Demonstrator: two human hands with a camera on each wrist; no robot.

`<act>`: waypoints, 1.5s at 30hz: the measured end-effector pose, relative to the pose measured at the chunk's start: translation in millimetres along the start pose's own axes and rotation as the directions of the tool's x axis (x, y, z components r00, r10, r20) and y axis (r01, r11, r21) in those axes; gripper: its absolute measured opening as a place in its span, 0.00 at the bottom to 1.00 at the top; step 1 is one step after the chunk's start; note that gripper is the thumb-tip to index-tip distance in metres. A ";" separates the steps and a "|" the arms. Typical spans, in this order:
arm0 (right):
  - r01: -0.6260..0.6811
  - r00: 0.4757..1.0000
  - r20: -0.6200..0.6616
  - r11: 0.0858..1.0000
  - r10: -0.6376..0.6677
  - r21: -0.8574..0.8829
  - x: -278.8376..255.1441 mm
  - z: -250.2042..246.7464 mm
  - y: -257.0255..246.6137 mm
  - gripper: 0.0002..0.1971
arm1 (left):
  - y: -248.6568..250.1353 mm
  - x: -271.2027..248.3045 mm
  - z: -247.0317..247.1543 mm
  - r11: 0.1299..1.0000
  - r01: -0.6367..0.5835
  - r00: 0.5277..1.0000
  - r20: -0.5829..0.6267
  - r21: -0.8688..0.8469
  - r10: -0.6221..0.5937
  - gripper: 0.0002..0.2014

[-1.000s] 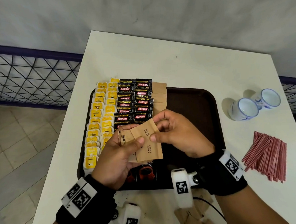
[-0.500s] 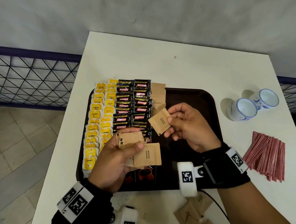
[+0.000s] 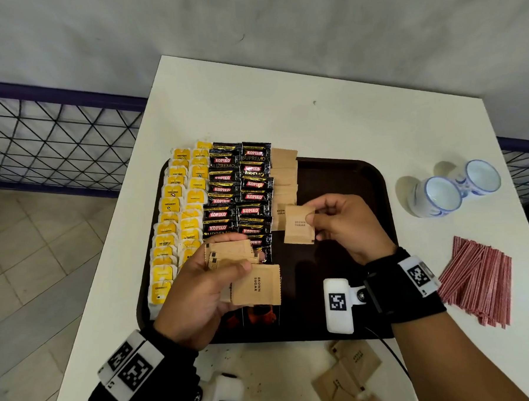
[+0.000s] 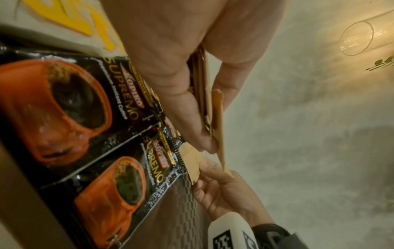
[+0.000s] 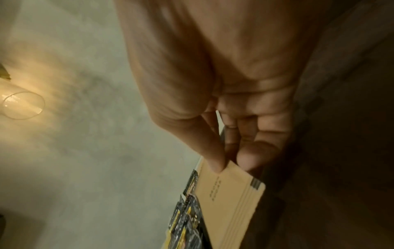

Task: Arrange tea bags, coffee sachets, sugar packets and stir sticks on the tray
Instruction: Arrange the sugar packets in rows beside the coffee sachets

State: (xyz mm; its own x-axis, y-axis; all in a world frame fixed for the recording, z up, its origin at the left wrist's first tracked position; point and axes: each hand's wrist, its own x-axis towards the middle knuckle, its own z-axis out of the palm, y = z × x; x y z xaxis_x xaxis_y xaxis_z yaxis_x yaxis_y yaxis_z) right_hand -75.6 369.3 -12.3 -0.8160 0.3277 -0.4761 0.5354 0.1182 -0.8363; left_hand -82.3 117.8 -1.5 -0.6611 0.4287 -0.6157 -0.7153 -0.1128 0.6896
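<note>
A dark brown tray [image 3: 347, 171] carries columns of yellow tea bags [image 3: 172, 223], black coffee sachets [image 3: 241, 195] and a column of brown sugar packets [image 3: 283, 174]. My right hand [image 3: 344, 226] pinches one brown sugar packet [image 3: 299, 224] [image 5: 230, 198] by its edge, just above the near end of the sugar column. My left hand [image 3: 206, 286] grips a stack of brown sugar packets [image 3: 245, 272] [image 4: 204, 94] over the tray's near left part. Red stir sticks [image 3: 478, 278] lie in a pile on the table, right of the tray.
Two blue-and-white cups [image 3: 452, 187] lie on their sides on the white table [image 3: 283, 107], beyond the stir sticks. More brown sugar packets [image 3: 349, 373] lie loose on the table near its front edge. A wire fence [image 3: 54, 140] runs along the left side.
My right hand has pulled one sugar packet off the stack in my left hand and carried it away toward the sugar column. The left hand stays in place with the stack.
</note>
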 end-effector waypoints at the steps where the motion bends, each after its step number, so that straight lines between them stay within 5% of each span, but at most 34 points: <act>1: -0.008 1.000 -0.006 1.000 0.008 -0.002 1.6 2.8 0.1 0.07 | 0.0 -0.1 -0.3 1.000 -0.001 1.000 -0.003 0.001 0.001 0.20; 16: -0.028 0.992 -0.125 0.972 -0.002 -0.232 18.8 25.7 -0.6 0.06 | -5.6 -1.7 -2.1 1.000 -0.007 1.000 -0.009 0.004 0.007 0.18; 36: 0.001 0.973 -0.225 0.972 -0.056 -0.237 12.6 26.8 -1.8 0.09 | -7.9 0.3 0.1 0.996 -0.040 0.999 -0.014 -0.077 0.039 0.19; 40: 0.062 0.997 -0.033 0.994 -0.065 -0.092 -13.7 25.6 -12.0 0.11 | -5.0 2.6 3.3 0.987 -0.094 0.995 -0.054 -0.128 0.088 0.16; 45: -0.115 0.941 0.333 0.983 0.062 0.143 -36.0 29.1 -17.1 0.19 | -0.9 7.0 10.9 0.975 -0.179 0.982 -0.087 -0.134 0.168 0.14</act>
State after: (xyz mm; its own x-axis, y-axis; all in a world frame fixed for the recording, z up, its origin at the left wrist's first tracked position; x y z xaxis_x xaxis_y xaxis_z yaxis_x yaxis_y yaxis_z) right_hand -61.7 328.2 11.2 -0.8072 0.0037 -0.5902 0.5891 -0.0557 -0.8061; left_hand -83.8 130.6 -2.3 -0.7892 0.3244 -0.5215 -0.6093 -0.3072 0.7310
